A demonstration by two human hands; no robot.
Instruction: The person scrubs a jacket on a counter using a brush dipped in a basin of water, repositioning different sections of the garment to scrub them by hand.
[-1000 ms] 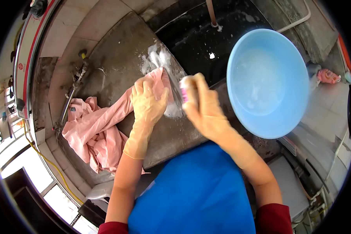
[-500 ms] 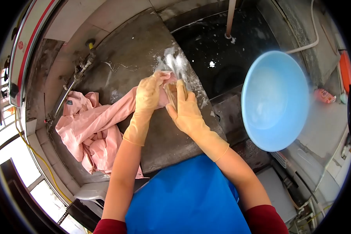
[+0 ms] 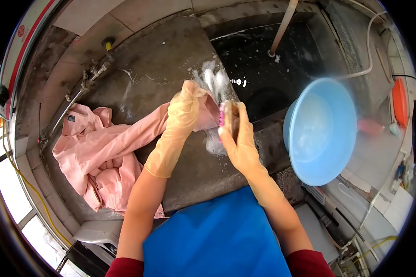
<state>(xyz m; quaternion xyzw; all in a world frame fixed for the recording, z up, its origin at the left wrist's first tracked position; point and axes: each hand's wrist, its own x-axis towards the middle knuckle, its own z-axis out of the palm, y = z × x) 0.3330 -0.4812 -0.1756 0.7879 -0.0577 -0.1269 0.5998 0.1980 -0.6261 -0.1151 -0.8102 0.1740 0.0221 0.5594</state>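
Note:
A pink shirt [image 3: 101, 154] lies bunched on the left of the grey stone slab [image 3: 171, 53], one sleeve stretched toward the middle. My left hand [image 3: 185, 111], in a pale yellow rubber glove, is closed on that sleeve near its cuff. In my gloved right hand [image 3: 242, 150] is a scrubbing brush [image 3: 231, 121] with pink bristles, tilted on its side just right of the cuff. Whether the bristles touch the cloth I cannot tell. White suds [image 3: 215, 82] sit on the slab beyond my hands, and more foam shows beneath the cuff.
A dark water-filled basin [image 3: 259, 60] with an upright pipe [image 3: 284, 27] lies beyond the slab's right edge. A light blue plastic tub [image 3: 323, 134] stands on the right. Metal tap pipework [image 3: 90, 81] runs along the left wall. An orange-red object [image 3: 400, 102] is at far right.
My right hand has moved right and down, turning the brush so its pink bristles show. The cuff and foam beneath it are more exposed. My left hand still grips the sleeve. The view has shifted slightly.

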